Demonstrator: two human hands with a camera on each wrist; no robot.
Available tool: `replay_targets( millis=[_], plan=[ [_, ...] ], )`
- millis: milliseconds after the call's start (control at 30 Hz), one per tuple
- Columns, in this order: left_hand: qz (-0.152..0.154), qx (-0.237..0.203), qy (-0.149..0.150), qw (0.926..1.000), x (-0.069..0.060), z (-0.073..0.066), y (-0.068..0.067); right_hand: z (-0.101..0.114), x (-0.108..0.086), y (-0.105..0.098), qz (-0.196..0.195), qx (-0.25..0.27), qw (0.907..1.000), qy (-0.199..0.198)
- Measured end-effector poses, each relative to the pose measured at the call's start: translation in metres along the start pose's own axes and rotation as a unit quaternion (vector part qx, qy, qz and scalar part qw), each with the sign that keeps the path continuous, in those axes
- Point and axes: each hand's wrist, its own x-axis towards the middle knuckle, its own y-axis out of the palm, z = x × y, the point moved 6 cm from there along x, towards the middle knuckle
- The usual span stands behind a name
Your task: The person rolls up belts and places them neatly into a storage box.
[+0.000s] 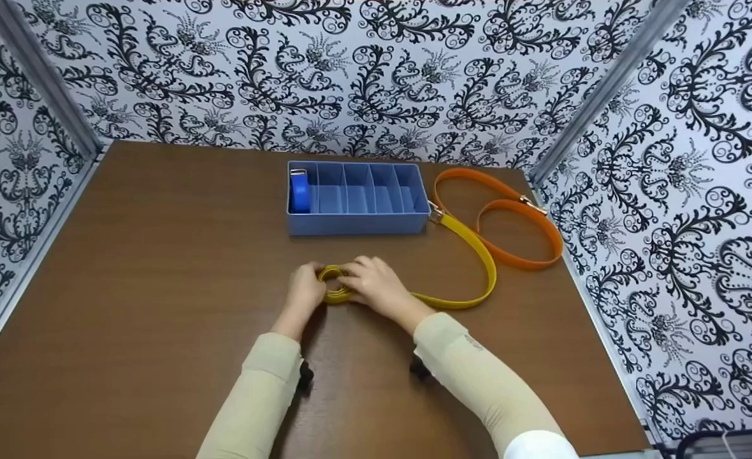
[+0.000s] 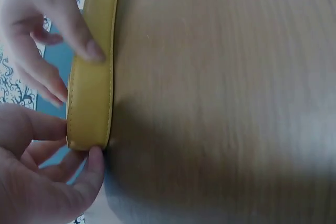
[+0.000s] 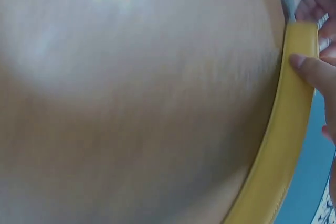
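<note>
A yellow strap [image 1: 332, 296] is wound into a small coil standing on edge on the brown table, its loose end curving right to a metal clasp [image 1: 436, 213] by the blue-grey box. On the coil's left side, the left hand [image 1: 304, 290] grips it; in the left wrist view the thumb and fingers of that hand [image 2: 47, 166] pinch the strap [image 2: 90, 103]. From the other side the right hand [image 1: 376, 287] holds the coil with curled fingers, its thumb lying on the strap's outer face in the right wrist view.
Behind the hands stands a blue-grey divided box [image 1: 357, 224] with a rolled blue strap [image 1: 300, 192] in its leftmost compartment. An orange strap [image 1: 522, 260] with a metal clasp lies looped to the right of the box. Patterned walls border the table [image 1: 127, 287].
</note>
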Motion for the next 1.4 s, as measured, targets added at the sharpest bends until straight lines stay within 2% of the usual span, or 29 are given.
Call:
replay_targets(
  millis=[133,267,367,467,567,667,800,900,967,1133,1233,1333,1400],
  plan=[
    [0.039,0.002,0.046,0.9982,0.001,-0.002,0.003,-0.017,-0.006,-0.004,0.02,-0.019,0.9995,0.014],
    [0.089,-0.01,0.088,0.9921,0.0,-0.005,0.01,-0.024,-0.008,-0.006,0.022,-0.041,0.9988,0.012],
    [0.104,-0.015,0.11,0.9884,-0.001,-0.007,0.012,-0.02,-0.007,-0.008,-0.002,-0.057,0.9982,-0.017],
    [0.101,-0.024,0.117,0.9876,0.0,-0.008,0.013,-0.01,-0.006,-0.009,-0.03,-0.072,0.9949,-0.063],
    [0.086,-0.053,0.102,0.9896,0.003,-0.004,0.012,-0.001,-0.008,-0.008,-0.041,-0.061,0.9923,-0.1],
    [0.049,-0.093,0.056,0.9929,0.005,0.004,0.008,0.006,-0.008,-0.005,-0.033,-0.052,0.9913,-0.116],
    [-0.03,-0.133,-0.001,0.9907,0.002,0.016,0.0,0.011,-0.005,0.0,-0.014,-0.045,0.9924,-0.113],
    [-0.07,-0.143,-0.023,0.987,-0.002,0.022,-0.004,0.011,0.001,0.003,-0.008,-0.031,0.9951,-0.094],
    [-0.078,-0.145,-0.036,0.9857,-0.005,0.023,-0.005,0.011,0.006,0.003,-0.005,-0.022,0.9971,-0.073],
    [-0.066,-0.155,-0.051,0.9843,-0.01,0.02,-0.002,0.014,0.019,0.006,0.027,-0.044,0.9985,-0.016],
    [-0.071,-0.163,-0.057,0.9824,-0.011,0.017,-0.001,0.018,0.026,0.007,0.042,-0.062,0.9971,0.009],
    [-0.078,-0.155,-0.061,0.9828,-0.01,0.014,-0.002,0.02,0.029,0.007,0.031,-0.071,0.9968,0.021],
    [-0.076,-0.135,-0.059,0.9861,-0.009,0.011,-0.001,0.021,0.029,0.006,0.014,-0.07,0.9972,0.023]
  ],
)
